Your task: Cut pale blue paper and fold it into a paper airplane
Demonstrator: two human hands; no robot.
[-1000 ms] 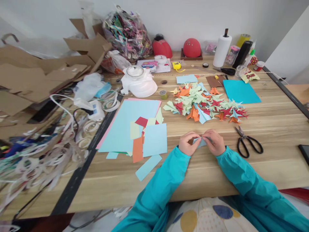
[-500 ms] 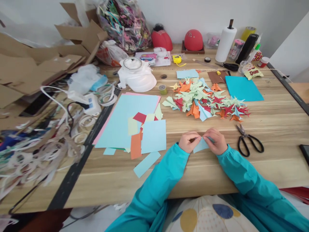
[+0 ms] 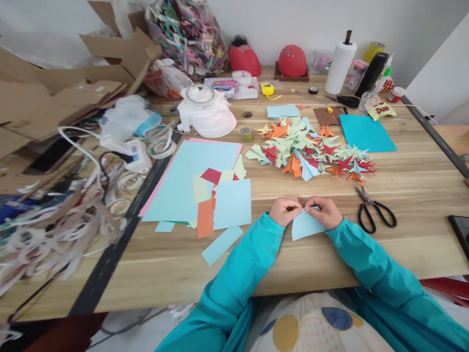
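Note:
A small piece of light blue paper is pinched at its upper edge between my two hands, low over the front of the table. My left hand is closed, thumb and fingertips meeting at the paper's top left corner. Right beside it, my right hand grips the same paper and covers part of its right side. Beyond my hands lies a heap of folded paper planes in green, orange, red and blue. Black-handled scissors rest on the table to the right of my right hand.
Left of my arms lie a light blue square sheet, an orange strip and larger sheets. Behind the planes is a bright blue paper stack. Tangled ribbons and cardboard fill the far left.
More of the light blue paper now shows below my fingers, and my right hand's fingers have shifted along its upper edge. Both hands stay close together at nearly the same place.

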